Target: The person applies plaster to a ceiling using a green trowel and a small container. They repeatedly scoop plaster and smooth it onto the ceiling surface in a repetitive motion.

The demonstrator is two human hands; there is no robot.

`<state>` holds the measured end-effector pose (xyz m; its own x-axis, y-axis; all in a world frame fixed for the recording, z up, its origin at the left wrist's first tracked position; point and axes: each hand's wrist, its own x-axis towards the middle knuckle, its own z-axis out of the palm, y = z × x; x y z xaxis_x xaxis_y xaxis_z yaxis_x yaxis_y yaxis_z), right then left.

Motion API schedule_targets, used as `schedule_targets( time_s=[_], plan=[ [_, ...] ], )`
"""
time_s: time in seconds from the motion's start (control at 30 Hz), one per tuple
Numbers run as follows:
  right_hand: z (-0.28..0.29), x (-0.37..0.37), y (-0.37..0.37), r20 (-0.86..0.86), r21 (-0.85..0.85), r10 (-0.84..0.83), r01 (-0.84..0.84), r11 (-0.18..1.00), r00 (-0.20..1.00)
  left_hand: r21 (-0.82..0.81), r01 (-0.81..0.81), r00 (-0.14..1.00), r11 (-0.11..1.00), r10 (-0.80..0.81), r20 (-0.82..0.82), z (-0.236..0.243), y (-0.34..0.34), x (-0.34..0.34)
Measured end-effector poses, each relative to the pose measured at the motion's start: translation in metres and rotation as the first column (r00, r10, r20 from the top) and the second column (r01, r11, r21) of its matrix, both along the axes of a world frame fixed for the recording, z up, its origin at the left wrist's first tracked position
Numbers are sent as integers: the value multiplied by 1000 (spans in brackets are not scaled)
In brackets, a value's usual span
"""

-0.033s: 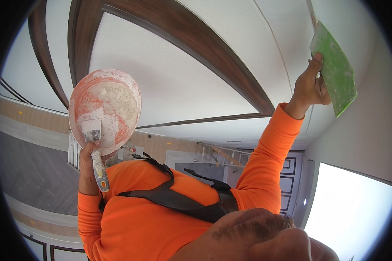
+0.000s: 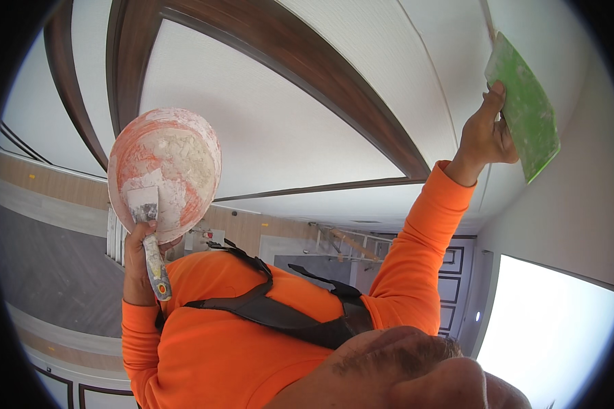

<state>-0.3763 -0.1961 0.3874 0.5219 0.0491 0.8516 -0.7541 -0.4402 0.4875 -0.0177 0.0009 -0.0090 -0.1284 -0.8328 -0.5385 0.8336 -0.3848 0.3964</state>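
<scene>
My left hand [image 2: 138, 252] is closed round the handle of a putty knife [image 2: 155, 273] and also supports a round, orange-red bowl [image 2: 121, 153] smeared with white. Inside the bowl lies thick off-white filler [image 2: 184, 153], and the knife's coated blade rests over its near side. Raised at the upper right, my right hand [image 2: 488, 136] grips a flat green plastic spreader [image 2: 525, 105], thumb on its face. The spreader's far corner is close to a thin line where white surfaces meet; whether it touches there I cannot tell. Fingers behind both tools are partly hidden.
Dark wooden trim [image 2: 307, 61] frames the white wall panel [image 2: 252, 129] ahead. Below, a ladder-like metal frame [image 2: 361, 245] stands on the floor beyond my orange sleeve. A bright window-like area [image 2: 552, 320] is at the lower right. Grey flooring [image 2: 54, 266] shows at left.
</scene>
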Motion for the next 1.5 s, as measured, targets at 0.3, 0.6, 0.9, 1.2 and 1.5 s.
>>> schedule_targets(
  time_s=[0.3,0.6,0.9,1.2,1.5],
  plan=[
    [-1,-3,-10,52,48,92,-94,994,994,1,0,1000,1000,0,-4,-3,1,0],
    [-3,-2,-5,141,86,57,-69,994,988,-12,0,1000,1000,0,-5,-4,2,1],
    [-10,8,-7,58,20,78,-79,997,995,-32,-5,1000,999,4,-9,-2,0,1],
    [-12,1,-9,175,65,61,-73,995,983,-19,5,1000,1000,-5,-29,-4,1,2],
    [-14,2,-6,157,60,107,-118,991,982,-23,7,1000,1000,-7,1,-7,1,2]
  ],
)
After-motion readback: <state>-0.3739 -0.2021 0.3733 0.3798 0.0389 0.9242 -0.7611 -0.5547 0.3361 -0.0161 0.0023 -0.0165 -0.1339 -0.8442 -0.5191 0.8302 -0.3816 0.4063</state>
